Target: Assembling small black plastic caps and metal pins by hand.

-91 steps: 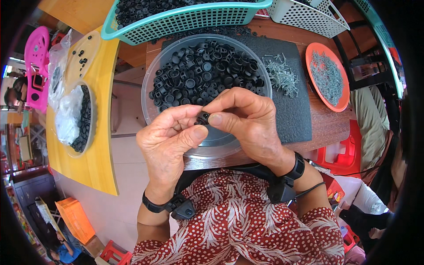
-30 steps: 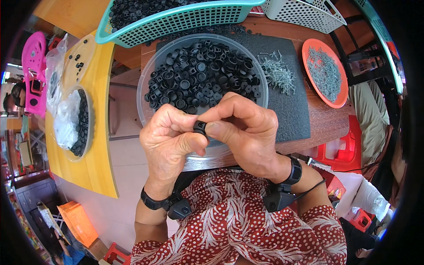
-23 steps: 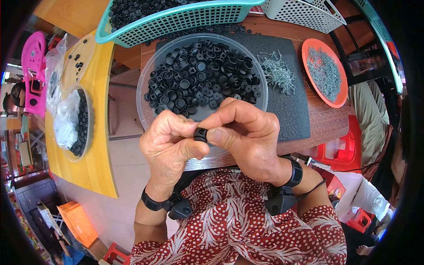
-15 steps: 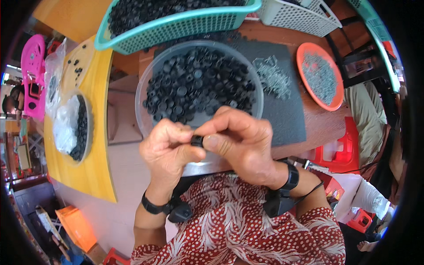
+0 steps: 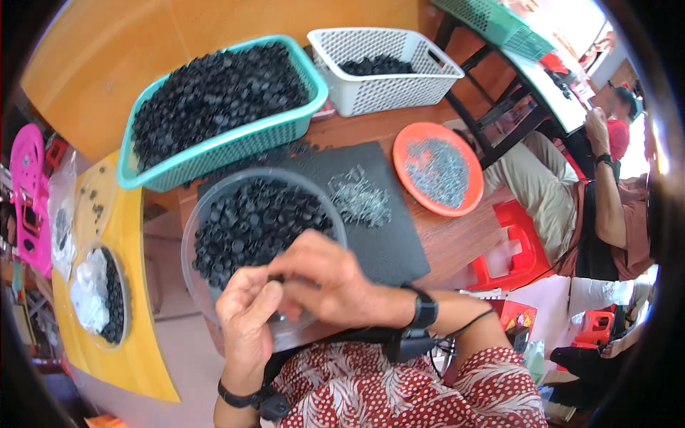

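Over the near edge of a clear plastic bowl (image 5: 189, 269), my two hands meet. My left hand (image 5: 245, 314) pinches a small dark piece (image 5: 276, 279) between thumb and fingertips; only a bit of it shows. Curled and blurred, my right hand (image 5: 328, 278) has its fingertips against that spot, and what they hold is hidden. Many black round plastic caps (image 5: 250, 225) fill the bowl. Beside it, a loose heap of thin silvery metal pins (image 5: 362, 200) lies on a dark grey mat (image 5: 389, 260). An orange plate (image 5: 474, 184) holds more small metal pieces.
Behind the bowl stand a teal basket (image 5: 242, 151) full of black parts and a white basket (image 5: 399, 98) with fewer. A yellow table (image 5: 146, 349) at left carries a bagged tub (image 5: 93, 296). At right are a red stool (image 5: 524, 250) and a seated person (image 5: 610, 214).
The view has swung, so both baskets and the seated person show more fully. My hands still meet; the black piece, plain between both before, is now mostly covered, and my right hand is blurred.
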Action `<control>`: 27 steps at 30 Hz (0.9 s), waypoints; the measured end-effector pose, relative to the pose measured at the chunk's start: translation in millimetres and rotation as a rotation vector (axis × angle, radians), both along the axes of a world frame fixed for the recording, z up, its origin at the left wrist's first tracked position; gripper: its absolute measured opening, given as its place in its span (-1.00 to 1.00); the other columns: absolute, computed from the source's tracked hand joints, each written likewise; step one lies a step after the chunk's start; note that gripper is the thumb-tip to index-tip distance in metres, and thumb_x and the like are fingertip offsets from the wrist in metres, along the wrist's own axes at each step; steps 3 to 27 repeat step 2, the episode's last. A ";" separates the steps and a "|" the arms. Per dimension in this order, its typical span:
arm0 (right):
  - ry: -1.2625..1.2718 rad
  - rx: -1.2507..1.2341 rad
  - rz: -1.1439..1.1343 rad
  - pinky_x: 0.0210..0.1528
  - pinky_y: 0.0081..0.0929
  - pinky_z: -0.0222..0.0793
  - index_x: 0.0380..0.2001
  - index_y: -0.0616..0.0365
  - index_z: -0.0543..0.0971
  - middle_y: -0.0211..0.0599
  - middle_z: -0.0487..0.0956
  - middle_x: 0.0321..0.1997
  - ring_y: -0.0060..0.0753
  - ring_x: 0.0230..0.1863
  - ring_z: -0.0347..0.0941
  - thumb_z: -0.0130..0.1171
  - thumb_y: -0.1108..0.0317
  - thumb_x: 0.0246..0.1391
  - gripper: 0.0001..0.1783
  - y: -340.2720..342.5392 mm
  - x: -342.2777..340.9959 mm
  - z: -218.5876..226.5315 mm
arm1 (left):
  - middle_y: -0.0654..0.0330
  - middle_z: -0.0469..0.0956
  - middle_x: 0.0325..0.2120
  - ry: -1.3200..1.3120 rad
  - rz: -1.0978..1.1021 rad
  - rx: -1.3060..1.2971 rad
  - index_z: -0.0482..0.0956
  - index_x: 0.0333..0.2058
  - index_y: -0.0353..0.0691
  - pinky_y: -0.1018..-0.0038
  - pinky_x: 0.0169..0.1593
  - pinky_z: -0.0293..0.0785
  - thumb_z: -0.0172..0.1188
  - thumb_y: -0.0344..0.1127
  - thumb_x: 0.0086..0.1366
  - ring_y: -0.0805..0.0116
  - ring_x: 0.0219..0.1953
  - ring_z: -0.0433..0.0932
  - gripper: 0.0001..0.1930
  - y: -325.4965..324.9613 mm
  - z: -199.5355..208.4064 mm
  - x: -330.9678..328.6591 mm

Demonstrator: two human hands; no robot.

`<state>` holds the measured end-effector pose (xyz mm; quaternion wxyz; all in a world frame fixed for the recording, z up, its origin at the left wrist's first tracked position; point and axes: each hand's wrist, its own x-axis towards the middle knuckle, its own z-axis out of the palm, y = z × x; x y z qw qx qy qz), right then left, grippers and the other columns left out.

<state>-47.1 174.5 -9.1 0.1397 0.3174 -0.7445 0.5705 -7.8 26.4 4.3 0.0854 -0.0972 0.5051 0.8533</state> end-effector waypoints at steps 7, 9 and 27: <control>-0.270 0.036 -0.027 -0.31 -0.44 0.41 -0.28 0.13 0.56 -0.37 0.49 -0.44 -0.26 -0.33 0.47 0.23 0.55 -0.18 -0.72 11.0 -11.3 1.8 | 0.07 0.52 -0.38 0.023 -0.074 -0.060 0.41 -0.20 -0.39 0.51 -0.44 0.44 0.20 -0.37 0.13 0.35 -0.54 0.50 -0.71 0.0 -2.6 -4.9; -0.270 0.036 -0.027 -0.31 -0.44 0.41 -0.28 0.13 0.56 -0.37 0.49 -0.44 -0.26 -0.33 0.47 0.23 0.55 -0.18 -0.72 11.0 -11.3 1.8 | 0.07 0.52 -0.38 0.023 -0.074 -0.060 0.41 -0.20 -0.39 0.51 -0.44 0.44 0.20 -0.37 0.13 0.35 -0.54 0.50 -0.71 0.0 -2.6 -4.9; -0.270 0.036 -0.027 -0.31 -0.44 0.41 -0.28 0.13 0.56 -0.37 0.49 -0.44 -0.26 -0.33 0.47 0.23 0.55 -0.18 -0.72 11.0 -11.3 1.8 | 0.07 0.52 -0.38 0.023 -0.074 -0.060 0.41 -0.20 -0.39 0.51 -0.44 0.44 0.20 -0.37 0.13 0.35 -0.54 0.50 -0.71 0.0 -2.6 -4.9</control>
